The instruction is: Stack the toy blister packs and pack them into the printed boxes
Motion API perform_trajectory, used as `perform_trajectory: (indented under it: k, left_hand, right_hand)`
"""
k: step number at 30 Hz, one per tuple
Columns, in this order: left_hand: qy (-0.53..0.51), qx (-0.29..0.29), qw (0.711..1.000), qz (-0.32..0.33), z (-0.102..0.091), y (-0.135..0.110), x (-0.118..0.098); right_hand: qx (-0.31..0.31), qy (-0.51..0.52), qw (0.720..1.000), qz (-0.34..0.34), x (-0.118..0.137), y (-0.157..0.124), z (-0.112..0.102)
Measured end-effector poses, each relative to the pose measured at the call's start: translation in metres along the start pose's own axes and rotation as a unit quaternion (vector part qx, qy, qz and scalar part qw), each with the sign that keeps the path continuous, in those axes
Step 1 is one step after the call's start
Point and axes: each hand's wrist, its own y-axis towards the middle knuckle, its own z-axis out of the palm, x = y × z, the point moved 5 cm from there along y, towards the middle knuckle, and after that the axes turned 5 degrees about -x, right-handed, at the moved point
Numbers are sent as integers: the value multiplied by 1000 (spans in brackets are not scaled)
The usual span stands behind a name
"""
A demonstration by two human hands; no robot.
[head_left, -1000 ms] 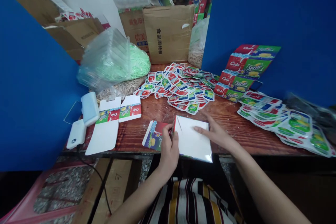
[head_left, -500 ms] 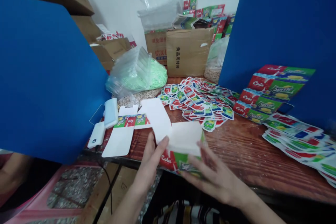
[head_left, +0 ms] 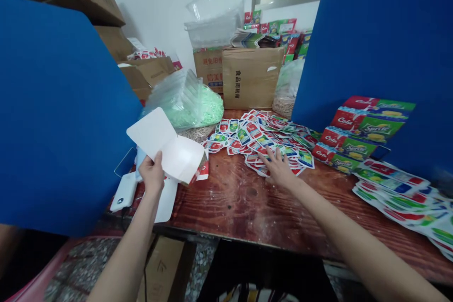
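- Two hands are working over the wooden table (head_left: 247,203): the left hand (head_left: 152,174) is gripping a folded carton blank (head_left: 170,151), thumb pressing its white inner face, fingers curled behind.
- The blank is glossy card, creased once, its rounded flap tilting up and left; it is hovering above the table's left edge.
- The right hand (head_left: 279,167) is lying flat, fingers spread and released, fingertips touching the heap of printed stickers (head_left: 262,139).
- The left forearm is rising steeply; the right arm is stretching straight out across the table.
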Motion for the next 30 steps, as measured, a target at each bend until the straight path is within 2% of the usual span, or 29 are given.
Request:
perform_trajectory:
  k: [4,7,9,10,12,13,15,16,17,18,19,21,23,26,28,30]
  left_hand:
    - [42,-5,998,-40,7,34,39]
    - [56,-3,997,-55,5,41,46]
    - [91,-44,995,-22,-4,37,33]
    - [121,-80,989,23,-10,31,19]
    - [183,-150,958,163,-19,5,-17]
    - [193,-149,941,234,-18,-13,-36]
    - [171,-73,920,344,-7,-60,-66]
    - [154,-11,914,376,2,-86,-76]
    - [144,77,902,400,14,-113,-82]
    - [148,194,878,412,29,-142,-84]
    - [156,281,846,425,41,-170,-83]
    - [169,419,782,429,60,-220,-74]
    - [187,486,749,411,74,-253,-60]
    - [215,540,729,361,87,-285,-39]
    - [236,563,716,339,91,-303,-30]
    - [254,570,706,335,90,-317,-26]
  right_hand:
    - [48,-24,998,-36,-8,17,8]
    - [47,-32,997,-53,-9,22,8]
    - [30,-60,996,-67,-9,23,9]
    - [19,-74,994,-74,-9,22,10]
    - [2,-92,992,-91,-9,17,12]
    - [-6,-94,990,-100,-9,12,14]
    - [-25,-88,988,-122,-10,-2,16]
    - [-38,-82,987,-135,-10,-12,16]
    - [-54,-71,985,-151,-10,-24,16]
    - [-70,-57,982,-169,-9,-38,16]
    - [-85,-38,977,-190,-9,-54,15]
    - [-99,3,967,-233,-6,-87,11]
    - [-95,36,962,-255,-4,-119,4]
    - [-83,75,960,-258,4,-154,-13]
    - [-81,112,958,-250,10,-163,-27]
    - [-113,160,959,-206,12,-158,-41]
